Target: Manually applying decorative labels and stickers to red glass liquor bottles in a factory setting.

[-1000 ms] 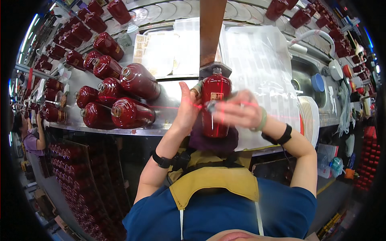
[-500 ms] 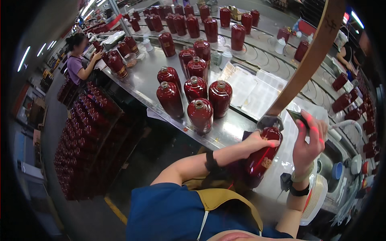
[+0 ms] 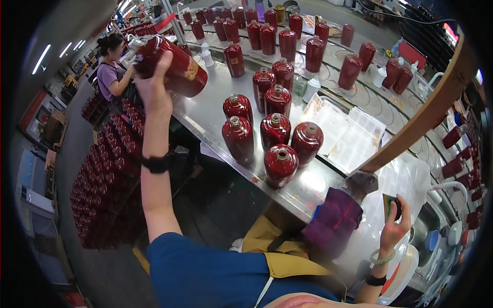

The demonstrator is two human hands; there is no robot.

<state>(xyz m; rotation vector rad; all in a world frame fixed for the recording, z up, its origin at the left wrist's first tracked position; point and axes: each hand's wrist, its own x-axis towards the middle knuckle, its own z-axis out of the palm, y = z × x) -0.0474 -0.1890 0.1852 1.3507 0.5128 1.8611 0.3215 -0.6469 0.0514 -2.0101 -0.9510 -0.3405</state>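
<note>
My left hand (image 3: 156, 84) grips a dark red glass bottle (image 3: 187, 74) with a gold design, lifted and tilted at the upper left. Its neck points left, toward a person in purple (image 3: 107, 82). My right hand (image 3: 395, 226), at the right, has its fingers closed on a small flat tool (image 3: 389, 205), black and green; its exact kind is unclear. Between my arms, purple cloth (image 3: 334, 220) covers a support at the end of a brown bar (image 3: 418, 128). Several upright red bottles (image 3: 276, 128) stand grouped on the metal table (image 3: 205, 123).
Behind the table, a curved conveyor (image 3: 328, 77) carries more red bottles. White papers (image 3: 344, 133) lie beside the bottle group. A sink (image 3: 426, 231) with a blue bowl (image 3: 432, 240) is at the right. Stacked racks of red bottles (image 3: 108, 190) stand at the left.
My left hand has carried the bottle from the cloth-covered support up and far to the left. My right hand has lowered slightly, still with the flat tool. The view has shifted.
</note>
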